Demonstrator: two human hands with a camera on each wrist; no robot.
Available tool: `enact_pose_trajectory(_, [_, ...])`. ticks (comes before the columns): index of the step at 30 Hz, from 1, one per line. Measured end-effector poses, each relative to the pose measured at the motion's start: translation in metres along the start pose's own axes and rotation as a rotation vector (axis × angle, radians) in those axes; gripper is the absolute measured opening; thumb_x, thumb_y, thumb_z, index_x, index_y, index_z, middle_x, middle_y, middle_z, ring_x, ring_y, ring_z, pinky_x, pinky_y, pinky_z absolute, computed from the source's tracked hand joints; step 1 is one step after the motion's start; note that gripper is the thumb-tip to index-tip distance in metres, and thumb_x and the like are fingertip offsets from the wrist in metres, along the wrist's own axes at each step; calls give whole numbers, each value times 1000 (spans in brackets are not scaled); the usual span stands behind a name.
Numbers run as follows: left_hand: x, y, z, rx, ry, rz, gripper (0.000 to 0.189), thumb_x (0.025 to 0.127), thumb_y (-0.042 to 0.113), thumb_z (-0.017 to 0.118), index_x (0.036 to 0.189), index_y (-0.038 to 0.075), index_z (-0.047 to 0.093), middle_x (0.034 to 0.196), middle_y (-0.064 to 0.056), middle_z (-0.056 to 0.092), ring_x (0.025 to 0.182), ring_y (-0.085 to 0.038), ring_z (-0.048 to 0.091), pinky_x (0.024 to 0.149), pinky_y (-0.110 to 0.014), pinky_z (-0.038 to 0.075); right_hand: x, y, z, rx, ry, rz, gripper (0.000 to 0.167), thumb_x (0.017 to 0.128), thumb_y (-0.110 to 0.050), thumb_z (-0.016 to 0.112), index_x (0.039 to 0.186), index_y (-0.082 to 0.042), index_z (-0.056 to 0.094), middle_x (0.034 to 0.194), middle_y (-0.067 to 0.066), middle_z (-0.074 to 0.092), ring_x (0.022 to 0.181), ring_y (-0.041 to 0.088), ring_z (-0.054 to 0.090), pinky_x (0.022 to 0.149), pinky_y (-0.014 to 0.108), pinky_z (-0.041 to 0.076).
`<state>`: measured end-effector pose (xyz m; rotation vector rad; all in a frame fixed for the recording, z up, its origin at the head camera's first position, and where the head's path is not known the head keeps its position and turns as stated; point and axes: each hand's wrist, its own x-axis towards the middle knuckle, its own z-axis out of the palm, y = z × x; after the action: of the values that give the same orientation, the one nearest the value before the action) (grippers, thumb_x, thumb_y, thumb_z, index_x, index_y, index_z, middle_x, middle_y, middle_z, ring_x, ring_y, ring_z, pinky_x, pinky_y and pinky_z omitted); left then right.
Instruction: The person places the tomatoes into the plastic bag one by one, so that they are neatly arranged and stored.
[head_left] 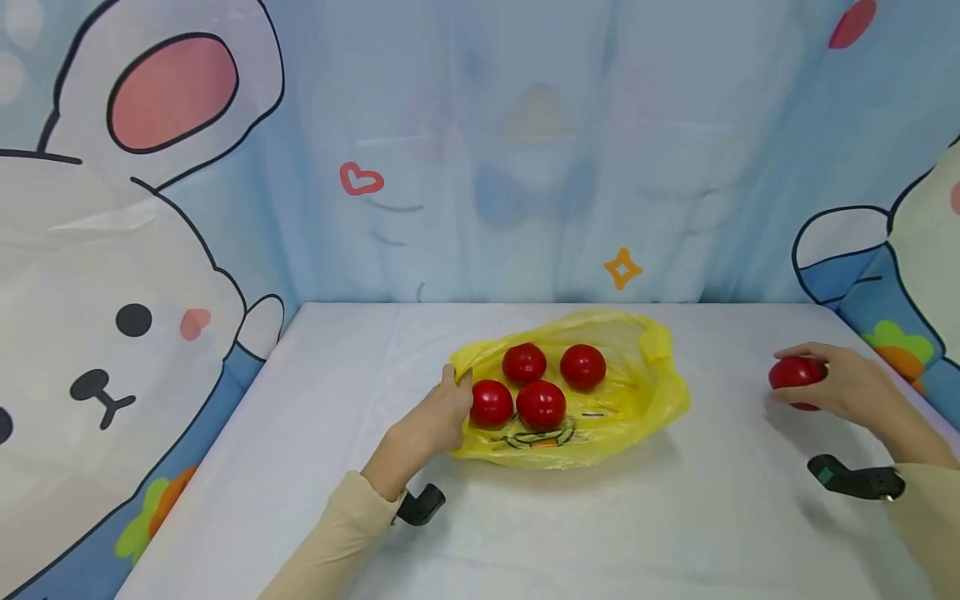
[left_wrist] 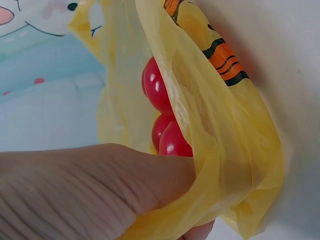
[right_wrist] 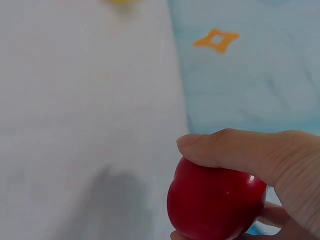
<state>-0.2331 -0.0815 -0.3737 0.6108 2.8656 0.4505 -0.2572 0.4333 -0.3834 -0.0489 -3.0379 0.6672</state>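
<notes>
A yellow plastic bag (head_left: 600,429) lies spread on the table with its mouth wide. Several glossy, round red fruits (head_left: 542,406) sit inside it. My left hand (head_left: 438,412) pinches the bag's left rim. In the left wrist view the thumb (left_wrist: 165,180) reaches inside the bag, and a fingertip (left_wrist: 200,231) shows outside the plastic. Well to the right of the bag, my right hand (head_left: 855,387) holds another round red fruit (right_wrist: 215,200) between thumb and fingers, over the right part of the table. Part of that fruit is hidden by the hand.
A white cloth covers the table (head_left: 720,517). Behind it hangs a light blue curtain (head_left: 525,250) with cartoon prints, coming down at the table's back edge and both sides. Each wrist carries a small black camera mount (head_left: 855,479).
</notes>
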Motion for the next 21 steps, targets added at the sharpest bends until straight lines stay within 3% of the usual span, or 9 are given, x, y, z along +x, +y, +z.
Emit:
enact_pose_trajectory(10, [0,2,0,15,12,10,84,84,-12,77,156,-13,33,154,-37,30,87,-28,55,65,-26,50,10,-128,-25,67,45,-81,71,90,-18,82,146,5,45,137,44,39,118,62,38,87,69,54])
enact_pose_trajectory(16, [1,1,0,22,21,30,88,82,-7,82,155,-14,34,149,-35,35,91,-29,58,74,-29,54,7,-200,-30,82,64,-240,65,89,-17,83,144,1,52,138,37,50,116,56,50,90,66,55])
enact_pose_trajectory(21, [2,0,0,24,22,32,89,81,-5,85,155,-14,35,150,-35,35,94,-31,60,79,-31,56,5,-249,-26,137,27,-366,61,88,-13,84,141,0,57,139,31,54,118,51,53,92,63,55])
